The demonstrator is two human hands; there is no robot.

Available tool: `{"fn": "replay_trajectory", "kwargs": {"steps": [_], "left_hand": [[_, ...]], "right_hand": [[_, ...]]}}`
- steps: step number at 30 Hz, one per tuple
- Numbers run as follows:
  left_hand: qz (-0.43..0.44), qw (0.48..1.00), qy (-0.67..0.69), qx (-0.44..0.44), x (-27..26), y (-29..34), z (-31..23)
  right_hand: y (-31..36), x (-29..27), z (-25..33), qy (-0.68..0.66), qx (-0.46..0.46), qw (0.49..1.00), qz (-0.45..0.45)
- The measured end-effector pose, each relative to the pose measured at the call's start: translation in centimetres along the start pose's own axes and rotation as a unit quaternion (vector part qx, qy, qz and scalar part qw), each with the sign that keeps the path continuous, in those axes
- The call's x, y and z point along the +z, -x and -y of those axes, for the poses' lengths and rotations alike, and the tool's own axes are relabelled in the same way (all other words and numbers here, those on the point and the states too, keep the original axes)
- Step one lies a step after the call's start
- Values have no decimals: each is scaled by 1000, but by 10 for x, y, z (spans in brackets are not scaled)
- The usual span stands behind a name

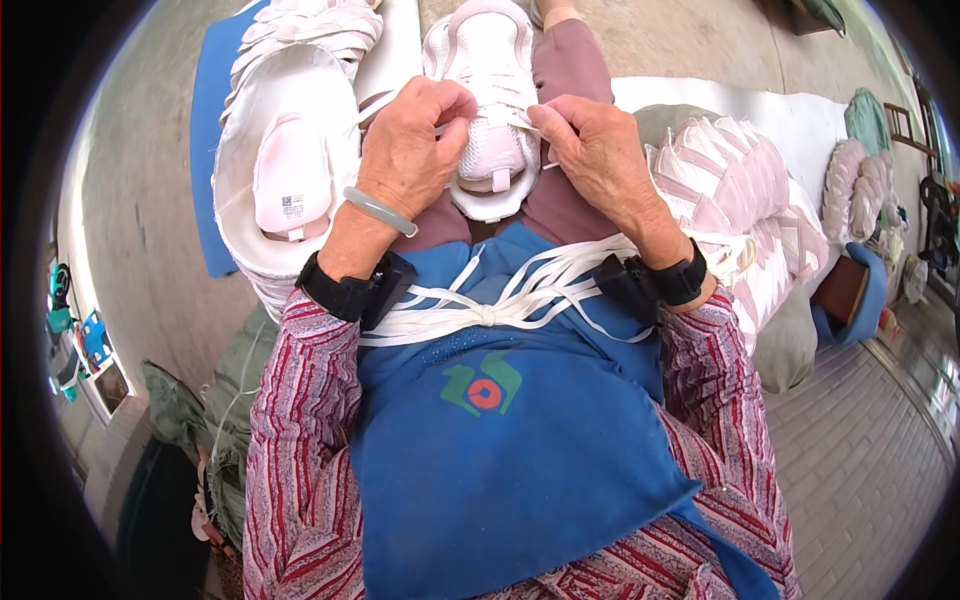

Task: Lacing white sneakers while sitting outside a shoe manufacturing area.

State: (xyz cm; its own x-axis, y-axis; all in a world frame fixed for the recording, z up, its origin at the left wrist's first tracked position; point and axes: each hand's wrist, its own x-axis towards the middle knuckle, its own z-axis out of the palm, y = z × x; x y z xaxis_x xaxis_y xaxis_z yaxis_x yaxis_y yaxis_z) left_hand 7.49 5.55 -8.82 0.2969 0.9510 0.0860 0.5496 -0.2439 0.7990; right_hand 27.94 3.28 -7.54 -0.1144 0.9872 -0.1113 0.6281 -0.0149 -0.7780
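Observation:
A white and pale pink shoe upper [498, 155] stands between my knees, its tongue and collar toward me. White shoelace [497, 114] runs across its eyelets. My left hand [415, 135] is at the shoe's left edge, thumb and forefinger pinched on the lace. My right hand [592, 150] pinches the lace at the other edge, and a short lace end shows below its fingers. A knotted bundle of white laces [488, 316] lies across the blue apron [500, 440] on my lap.
At my left stands a stack of nested white and pink shoe uppers [228, 190] beside a blue sheet [210, 130]. Another pile of uppers [735, 190] lies at my right. Farther right are more uppers [845, 185] and a blue chair [860, 300]. A green sack [240, 390] sits by my left arm.

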Motion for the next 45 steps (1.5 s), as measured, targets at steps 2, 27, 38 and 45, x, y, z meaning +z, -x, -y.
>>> {"fn": "replay_trajectory", "kwargs": {"steps": [2,27,38,45], "left_hand": [[-6,999,-31,40,-2,1,0],[35,999,-3,26,-8,11,-1],[36,985,-134,103,-11,16,-4],[43,982,-156,100,-13,18,-9]], "right_hand": [[-1,0,3,-1,2,1000,7],[12,0,-20,238,-216,946,-33],[14,1,-16,200,-223,954,-29],[-2,-14,-25,279,-256,923,-72]]}}
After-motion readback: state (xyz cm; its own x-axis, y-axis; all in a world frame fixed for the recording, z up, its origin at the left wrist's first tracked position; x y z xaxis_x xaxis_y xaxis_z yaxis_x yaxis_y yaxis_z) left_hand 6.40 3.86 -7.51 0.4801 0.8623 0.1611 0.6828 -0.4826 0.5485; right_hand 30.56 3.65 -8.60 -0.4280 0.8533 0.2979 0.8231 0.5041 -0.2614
